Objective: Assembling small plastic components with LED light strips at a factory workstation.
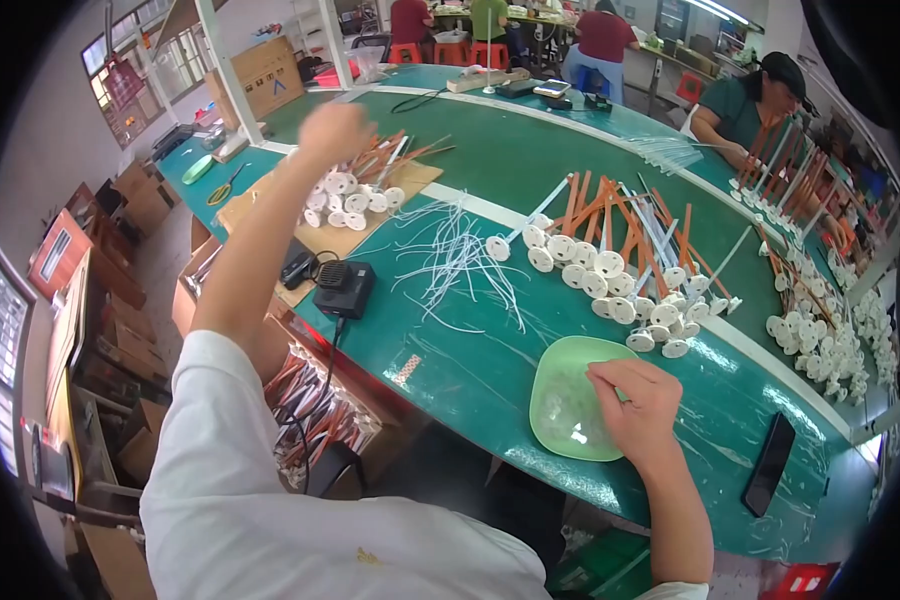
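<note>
My right hand [638, 400] rests curled over the rim of the pale green plastic dish [562, 400], fingertips pinched inside it, perhaps on something clear; bare green mat lies beyond. My left hand [336, 132], blurred, hangs loosely closed above the white round-capped sticks [350, 195] on cardboard; what it grips I cannot tell.

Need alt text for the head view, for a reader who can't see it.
The person's right hand rests fingertips-down in a pale green dish on a green table, while the left hand reaches out over a pile of white-capped orange rods on cardboard.
</note>
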Demonstrator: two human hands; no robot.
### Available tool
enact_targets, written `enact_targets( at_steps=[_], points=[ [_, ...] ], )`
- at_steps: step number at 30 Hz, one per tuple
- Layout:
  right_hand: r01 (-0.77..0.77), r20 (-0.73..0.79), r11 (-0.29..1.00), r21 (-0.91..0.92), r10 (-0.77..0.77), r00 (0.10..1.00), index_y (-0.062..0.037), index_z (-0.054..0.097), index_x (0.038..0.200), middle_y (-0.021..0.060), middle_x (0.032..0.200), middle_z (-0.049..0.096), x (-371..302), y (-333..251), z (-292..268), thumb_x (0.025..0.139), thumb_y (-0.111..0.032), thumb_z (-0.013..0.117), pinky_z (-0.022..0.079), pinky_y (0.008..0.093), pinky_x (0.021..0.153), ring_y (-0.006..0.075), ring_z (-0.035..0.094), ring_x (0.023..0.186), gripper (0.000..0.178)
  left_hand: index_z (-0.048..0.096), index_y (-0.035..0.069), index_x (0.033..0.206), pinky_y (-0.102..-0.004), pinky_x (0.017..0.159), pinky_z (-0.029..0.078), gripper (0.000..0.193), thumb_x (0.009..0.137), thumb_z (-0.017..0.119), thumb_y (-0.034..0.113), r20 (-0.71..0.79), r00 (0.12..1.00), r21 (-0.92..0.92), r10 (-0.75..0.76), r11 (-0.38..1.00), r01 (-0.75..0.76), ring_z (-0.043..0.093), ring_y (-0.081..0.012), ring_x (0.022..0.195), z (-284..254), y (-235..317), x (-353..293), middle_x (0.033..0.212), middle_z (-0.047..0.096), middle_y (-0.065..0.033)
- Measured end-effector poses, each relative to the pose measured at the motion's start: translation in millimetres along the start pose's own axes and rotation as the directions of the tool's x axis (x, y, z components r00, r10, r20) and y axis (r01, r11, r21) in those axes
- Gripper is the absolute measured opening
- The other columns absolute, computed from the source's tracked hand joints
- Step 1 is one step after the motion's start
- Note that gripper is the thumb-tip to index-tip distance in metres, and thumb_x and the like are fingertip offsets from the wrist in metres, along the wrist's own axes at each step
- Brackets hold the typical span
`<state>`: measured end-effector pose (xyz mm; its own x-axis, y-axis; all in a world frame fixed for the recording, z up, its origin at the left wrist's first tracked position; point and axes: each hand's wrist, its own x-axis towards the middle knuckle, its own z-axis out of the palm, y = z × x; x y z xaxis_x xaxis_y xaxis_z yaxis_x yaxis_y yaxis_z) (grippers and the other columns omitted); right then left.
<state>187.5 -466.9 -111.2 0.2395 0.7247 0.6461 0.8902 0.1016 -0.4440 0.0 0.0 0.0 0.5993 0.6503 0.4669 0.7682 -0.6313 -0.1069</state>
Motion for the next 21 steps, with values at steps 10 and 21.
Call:
enact_targets(
  at_steps=[10,21],
  points=[
    [0.049,0.030,0.998,0.027,-0.050,0.998,-0.0051,0.073,0.083,0.0091,0.079,0.072,3.5,2.1,-2.2,0.072,0.002,0.075,0.055,0.0319,0.063,0.0241,0.070,0.069,0.014,0.070,-0.002,0.091,-0.0462,0.080,0.054,0.052,0.082,0.069,0.049,0.413,0.730,-0.332,0.545,0.836,-0.437,0.067,-0.0396,0.084,38.1,182.4,-58.0,0.086,0.069,-0.0244],
    [0.101,0.035,0.994,0.035,-0.102,0.994,-0.0057,0.070,0.088,0.0089,0.078,0.069,-0.1,6.9,-3.5,0.074,-0.001,0.072,0.053,0.0358,0.059,0.0259,0.066,0.066,0.014,0.057,0.004,0.117,-0.0326,0.081,0.060,0.029,0.103,0.051,0.029,0.319,0.889,-0.713,0.329,-0.534,0.454,0.069,-0.0180,0.083,5.5,188.1,-79.8,0.104,0.066,-0.0139]
  ],
)
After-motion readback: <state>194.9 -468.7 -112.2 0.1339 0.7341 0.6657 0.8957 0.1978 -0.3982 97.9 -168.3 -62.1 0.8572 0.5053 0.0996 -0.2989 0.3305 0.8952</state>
